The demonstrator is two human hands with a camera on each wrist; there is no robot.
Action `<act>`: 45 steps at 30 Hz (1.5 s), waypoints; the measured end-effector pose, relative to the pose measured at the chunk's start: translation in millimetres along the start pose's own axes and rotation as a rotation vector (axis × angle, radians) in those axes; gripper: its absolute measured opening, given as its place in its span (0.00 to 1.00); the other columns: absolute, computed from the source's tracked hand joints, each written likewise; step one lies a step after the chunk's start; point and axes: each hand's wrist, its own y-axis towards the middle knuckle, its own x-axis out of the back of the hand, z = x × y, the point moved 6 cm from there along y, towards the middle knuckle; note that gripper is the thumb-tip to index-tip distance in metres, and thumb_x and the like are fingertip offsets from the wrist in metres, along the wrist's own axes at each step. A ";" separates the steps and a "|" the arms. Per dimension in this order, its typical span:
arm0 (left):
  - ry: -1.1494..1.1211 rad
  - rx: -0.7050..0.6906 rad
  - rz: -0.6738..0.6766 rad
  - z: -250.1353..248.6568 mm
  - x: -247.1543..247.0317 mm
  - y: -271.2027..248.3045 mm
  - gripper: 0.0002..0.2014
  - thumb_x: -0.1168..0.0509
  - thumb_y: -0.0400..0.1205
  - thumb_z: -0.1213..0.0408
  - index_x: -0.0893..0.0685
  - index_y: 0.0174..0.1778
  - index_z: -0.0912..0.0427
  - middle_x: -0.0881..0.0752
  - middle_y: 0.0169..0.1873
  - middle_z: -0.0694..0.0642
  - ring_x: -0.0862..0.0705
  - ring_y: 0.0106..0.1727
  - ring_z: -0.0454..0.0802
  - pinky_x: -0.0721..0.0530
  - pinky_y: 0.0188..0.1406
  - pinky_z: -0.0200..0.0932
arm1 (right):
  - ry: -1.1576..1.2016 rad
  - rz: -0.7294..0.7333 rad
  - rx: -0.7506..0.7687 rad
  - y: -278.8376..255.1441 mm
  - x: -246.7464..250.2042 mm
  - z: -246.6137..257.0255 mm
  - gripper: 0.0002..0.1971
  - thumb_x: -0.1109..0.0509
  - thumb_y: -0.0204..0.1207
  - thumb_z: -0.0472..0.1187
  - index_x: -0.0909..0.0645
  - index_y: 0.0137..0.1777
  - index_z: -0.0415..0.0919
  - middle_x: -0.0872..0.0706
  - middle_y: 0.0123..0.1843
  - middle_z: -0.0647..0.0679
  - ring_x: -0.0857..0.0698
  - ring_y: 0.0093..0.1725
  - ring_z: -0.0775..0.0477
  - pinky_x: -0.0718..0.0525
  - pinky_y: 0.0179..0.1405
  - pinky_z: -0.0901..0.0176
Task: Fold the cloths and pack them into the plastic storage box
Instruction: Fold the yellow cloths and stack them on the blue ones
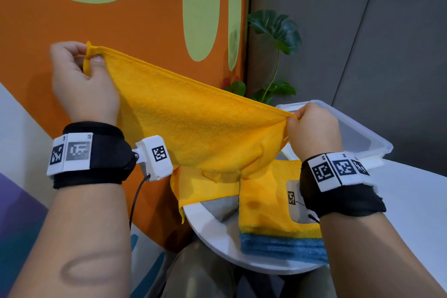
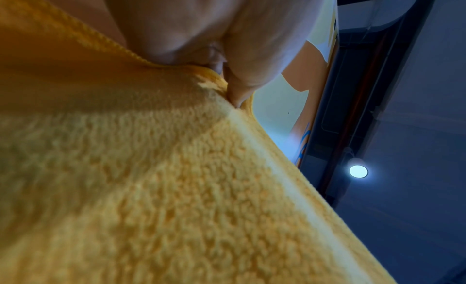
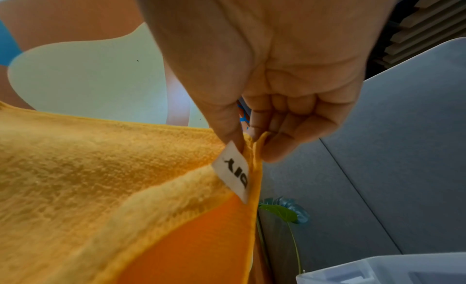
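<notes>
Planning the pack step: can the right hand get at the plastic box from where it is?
Probably not yet: the right hand is right beside the open plastic box, but pinches the yellow cloth corner.

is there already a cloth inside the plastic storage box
No, the plastic storage box looks empty in the head view, while both hands hold the yellow cloth up.

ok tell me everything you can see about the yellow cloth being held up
The yellow cloth looks like fluffy terry with a stitched hem. It hangs spread in the air, its top edge sloping down from the left hand to the right hand; each pinches a top corner. A white label sits by the right corner. Its lower edge droops over the folded cloths below.
</notes>
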 end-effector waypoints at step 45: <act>0.092 -0.075 0.813 -32.8 -80.8 -98.8 0.02 0.32 0.81 0.60 0.14 0.44 0.49 0.15 0.43 0.44 0.19 0.47 0.42 0.24 0.43 0.38 | 0.140 0.650 -0.089 -35.5 -62.0 10.1 0.09 0.32 0.75 0.36 0.24 0.34 0.41 0.12 0.39 0.41 0.15 0.38 0.46 0.14 0.47 0.52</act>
